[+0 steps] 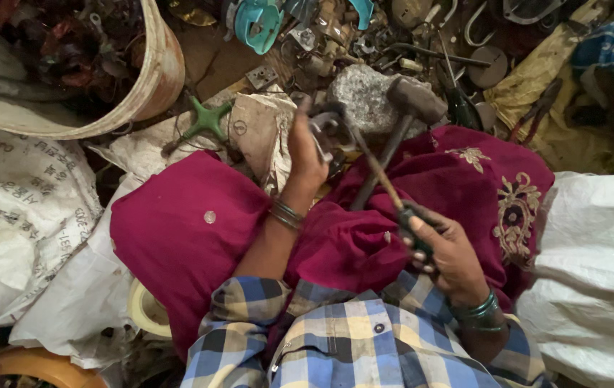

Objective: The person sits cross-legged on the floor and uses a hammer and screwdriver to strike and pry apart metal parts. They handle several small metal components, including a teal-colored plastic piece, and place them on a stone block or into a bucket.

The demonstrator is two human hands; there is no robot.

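Gripping a small metal part (pixel 325 129) just before the grey stone (pixel 364 100), left hand (pixel 305 154) closed around it, right hand (pixel 447 251) clenched on a screwdriver (pixel 382 179), hammer (pixel 400 122) leaning against the stone

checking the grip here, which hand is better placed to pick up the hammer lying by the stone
Right, probably. The right hand holds only a slim screwdriver, and the hammer handle slopes down toward it. The left hand is clamped around a metal part.
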